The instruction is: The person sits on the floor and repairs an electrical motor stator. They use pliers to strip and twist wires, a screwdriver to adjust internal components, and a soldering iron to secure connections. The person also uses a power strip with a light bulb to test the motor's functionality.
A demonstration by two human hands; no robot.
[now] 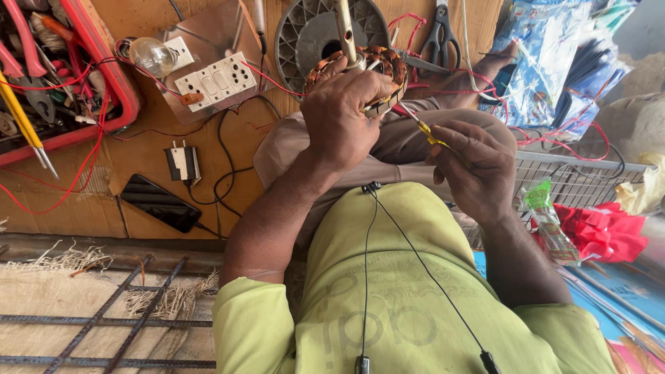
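My left hand [343,114] wraps over a round motor stator with copper windings [384,64], gripping it above my lap. A metal shaft [345,31] sticks up from its middle. My right hand [478,166] holds a thin yellow-handled screwdriver [424,128], its tip pointing at the stator's lower right edge. Red wires [443,86] trail from the stator to the right. A grey round fan cover [312,31] lies just behind the stator.
A red tray [114,76] of tools sits far left. A switch-and-socket board [215,76] with a bulb [151,55], a plug adapter [183,163] and a black phone [161,202] lie on the wooden board. Scissors [440,34] lie beyond; a wire grille [582,180] and plastic packets at right.
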